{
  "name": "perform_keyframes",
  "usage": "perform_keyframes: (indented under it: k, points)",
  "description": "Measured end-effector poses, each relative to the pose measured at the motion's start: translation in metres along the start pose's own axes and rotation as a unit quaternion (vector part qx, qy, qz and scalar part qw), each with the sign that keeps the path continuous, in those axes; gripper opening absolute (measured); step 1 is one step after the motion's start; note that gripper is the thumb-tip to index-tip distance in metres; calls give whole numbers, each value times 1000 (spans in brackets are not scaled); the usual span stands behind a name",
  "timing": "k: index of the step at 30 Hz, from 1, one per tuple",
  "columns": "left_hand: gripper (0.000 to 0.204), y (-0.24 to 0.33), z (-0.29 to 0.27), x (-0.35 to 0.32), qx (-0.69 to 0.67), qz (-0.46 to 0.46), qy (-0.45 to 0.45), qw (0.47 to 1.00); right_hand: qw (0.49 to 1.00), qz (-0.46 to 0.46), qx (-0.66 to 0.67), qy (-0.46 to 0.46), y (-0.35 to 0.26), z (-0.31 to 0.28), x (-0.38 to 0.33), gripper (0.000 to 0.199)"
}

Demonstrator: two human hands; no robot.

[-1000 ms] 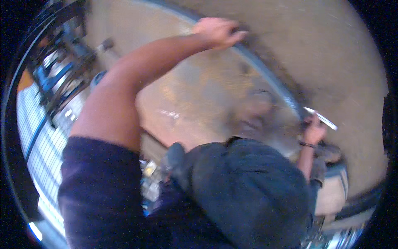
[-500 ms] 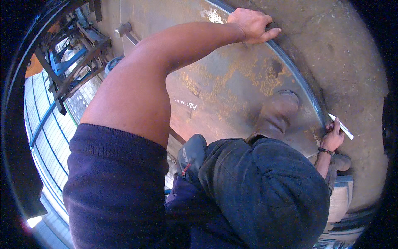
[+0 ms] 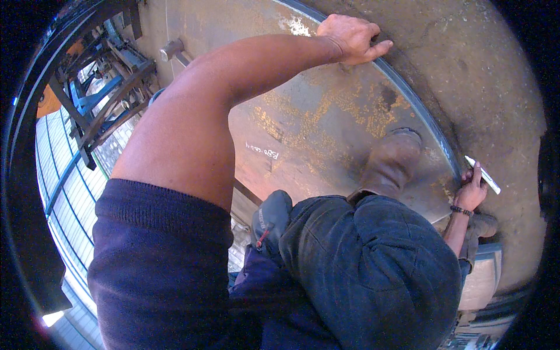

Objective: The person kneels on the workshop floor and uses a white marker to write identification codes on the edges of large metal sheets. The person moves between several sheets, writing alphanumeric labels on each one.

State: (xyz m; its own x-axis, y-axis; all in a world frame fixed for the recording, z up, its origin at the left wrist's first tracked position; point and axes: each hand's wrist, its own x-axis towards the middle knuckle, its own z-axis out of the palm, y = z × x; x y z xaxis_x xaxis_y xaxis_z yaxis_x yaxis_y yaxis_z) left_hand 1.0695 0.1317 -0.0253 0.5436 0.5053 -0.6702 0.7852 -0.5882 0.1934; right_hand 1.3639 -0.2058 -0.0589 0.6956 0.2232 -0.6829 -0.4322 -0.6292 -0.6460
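A large rust-brown steel plate (image 3: pixel 326 140) with yellowish patches, white chalk-like marks and a grey edge lies below me. My left hand (image 3: pixel 353 39) reaches across to its far edge. Its fingers curl over that edge and the thumb points right, the fingertips partly hidden. At the right end of the same edge, my right hand (image 3: pixel 470 190) holds a white marker pen (image 3: pixel 483 175) between fingers and thumb, angled past the edge. A dark beaded bracelet circles that wrist. My brown boot (image 3: pixel 392 154) stands on the plate between both hands.
A hammer (image 3: pixel 172 50) lies on the plate's far left. Beyond it stands a dark and blue metal frame (image 3: pixel 99 96). Brown ground (image 3: pixel 484 76) borders the plate on the right. A pale block-like piece (image 3: pixel 483 277) sits at the lower right, near my other boot (image 3: pixel 482 225).
The view has shifted slightly. Both hands keep nearly the same places on the plate's edge, and the marker pen stays in the right hand.
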Motion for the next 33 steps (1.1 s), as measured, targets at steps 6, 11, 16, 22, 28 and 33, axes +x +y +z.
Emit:
perform_keyframes:
  k: [6, 11, 16, 22, 28, 33]
  points:
    - [59, 2, -1, -1, 1, -6, 10, 1000, 1000, 0, -3, 11, -4, 1, -4, 26]
    - [61, -2, -7, -6, -15, -20, -16, 1000, 1000, 5, -16, -4, 1, 2, 1, 29]
    - [61, 5, -9, -3, -19, -29, -19, 999, 1000, -14, -17, -4, -7, 3, -2, 28]
    - [56, 2, 7, 4, -7, -6, 21, 1000, 997, -14, -68, -29, 3, -17, 0, 22]
    - [44, -8, 11, -4, 14, -1, 70, 997, 995, -57, -3, -78, 1, 1, -26, 13]
    - [33, -4, 13, -1, -3, 1, 101, 995, 997, -52, 15, -63, -4, 3, -34, 17]
